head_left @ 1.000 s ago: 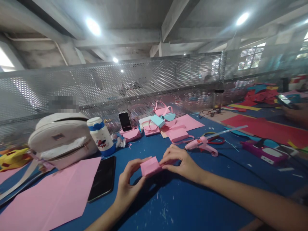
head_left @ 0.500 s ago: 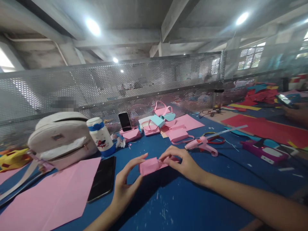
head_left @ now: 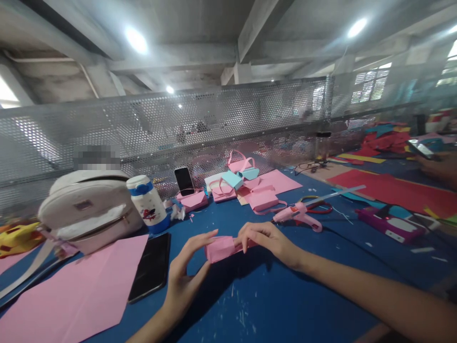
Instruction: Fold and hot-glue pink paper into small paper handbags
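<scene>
Between my two hands is a small folded pink paper box [head_left: 219, 249], held just over the blue table. My left hand [head_left: 185, 269] grips its left end, thumb below and fingers on top. My right hand [head_left: 267, 240] is closed on its right end, with the fingertips bent over the paper and partly hiding it. Just beyond my right hand lies a pink hot glue gun [head_left: 298, 214] with a long clear glue stick in its back.
Pink and light blue paper bags [head_left: 262, 197] stand at the back. Left are a black tablet [head_left: 150, 269], pink paper sheet [head_left: 82, 290], bottle [head_left: 148, 205] and white backpack [head_left: 89, 205]. A purple power strip [head_left: 391, 226] and another person's hand [head_left: 437, 166] are at right.
My right hand's fingers have shifted and curled further over the right end of the paper box. My left hand has barely moved.
</scene>
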Tool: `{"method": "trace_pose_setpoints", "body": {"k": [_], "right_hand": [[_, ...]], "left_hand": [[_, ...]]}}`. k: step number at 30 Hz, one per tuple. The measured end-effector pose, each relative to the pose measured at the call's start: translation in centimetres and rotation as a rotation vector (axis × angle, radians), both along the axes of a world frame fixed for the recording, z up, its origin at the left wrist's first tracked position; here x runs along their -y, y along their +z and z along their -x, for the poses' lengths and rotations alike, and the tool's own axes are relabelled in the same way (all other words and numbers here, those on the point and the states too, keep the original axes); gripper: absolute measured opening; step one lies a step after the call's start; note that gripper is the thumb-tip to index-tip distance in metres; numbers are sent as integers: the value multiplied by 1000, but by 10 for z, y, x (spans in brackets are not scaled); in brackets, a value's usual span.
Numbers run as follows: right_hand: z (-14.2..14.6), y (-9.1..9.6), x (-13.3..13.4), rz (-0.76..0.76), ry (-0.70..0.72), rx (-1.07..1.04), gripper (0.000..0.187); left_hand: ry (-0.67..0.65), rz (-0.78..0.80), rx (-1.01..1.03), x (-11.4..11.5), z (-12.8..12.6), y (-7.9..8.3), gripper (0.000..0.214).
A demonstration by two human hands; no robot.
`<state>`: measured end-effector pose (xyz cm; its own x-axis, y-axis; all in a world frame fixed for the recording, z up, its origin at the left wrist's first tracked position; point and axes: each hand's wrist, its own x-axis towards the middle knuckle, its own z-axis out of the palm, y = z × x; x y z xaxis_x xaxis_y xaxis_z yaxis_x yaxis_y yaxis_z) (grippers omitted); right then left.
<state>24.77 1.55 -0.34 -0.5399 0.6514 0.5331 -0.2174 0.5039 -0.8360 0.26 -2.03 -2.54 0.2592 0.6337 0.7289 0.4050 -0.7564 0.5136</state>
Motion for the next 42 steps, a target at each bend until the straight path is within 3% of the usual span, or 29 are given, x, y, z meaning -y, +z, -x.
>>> {"method": "trace_pose_setpoints", "body": {"k": [10,14,18,26,33,42], "right_hand": [[-4,4,-7,2,44,17,42],[-4,3,-12,149,36,-34,39],[-6,-1,-16,442,236,-85,41],[-8,0,-15,706,600,-14,40],[-9,-3,-18,761,772,1,38],[-4,-7,-14,780,822,-33,35]], "left_hand": [[0,-14,3,0,0,1,30],[7,-38,5,0,1,1,31],[0,-68,-19,0,2,0,33],[-25,-155,-93,-1,-2,4,34],[-22,-171,-107,0,-4,6,33],[-35,-128,-105,0,-2,3,34]]}}
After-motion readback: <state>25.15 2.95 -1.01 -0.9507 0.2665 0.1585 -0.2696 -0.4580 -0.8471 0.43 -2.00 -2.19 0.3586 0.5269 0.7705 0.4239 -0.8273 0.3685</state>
